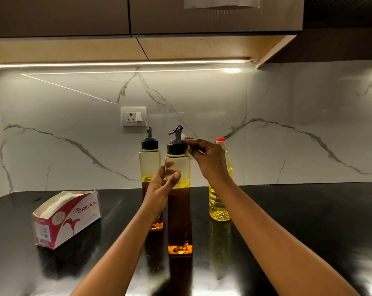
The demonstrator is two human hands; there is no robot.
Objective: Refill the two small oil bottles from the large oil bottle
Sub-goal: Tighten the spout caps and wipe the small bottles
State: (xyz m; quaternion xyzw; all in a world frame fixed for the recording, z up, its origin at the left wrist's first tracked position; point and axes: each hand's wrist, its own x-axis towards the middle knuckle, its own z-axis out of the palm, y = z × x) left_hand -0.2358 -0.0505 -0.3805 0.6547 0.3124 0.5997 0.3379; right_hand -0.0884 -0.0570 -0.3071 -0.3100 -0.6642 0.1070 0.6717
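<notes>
Two tall square oil bottles with black spout caps stand on the black counter. The nearer bottle point(179, 210) is about two-thirds full of oil; my left hand point(162, 189) grips its clear upper body. My right hand point(206, 159) pinches a small piece of white tissue point(184, 138) against its black cap point(176, 146). The farther small bottle point(149, 159) stands just behind to the left, partly hidden by my left hand. The large oil bottle point(220, 201) with yellow oil and a red cap stands to the right, behind my right wrist.
An open red-and-white tissue box point(66, 216) lies on the counter point(309, 221) to the left. A wall socket point(133, 116) sits on the marble backsplash behind the bottles. Cabinets hang overhead.
</notes>
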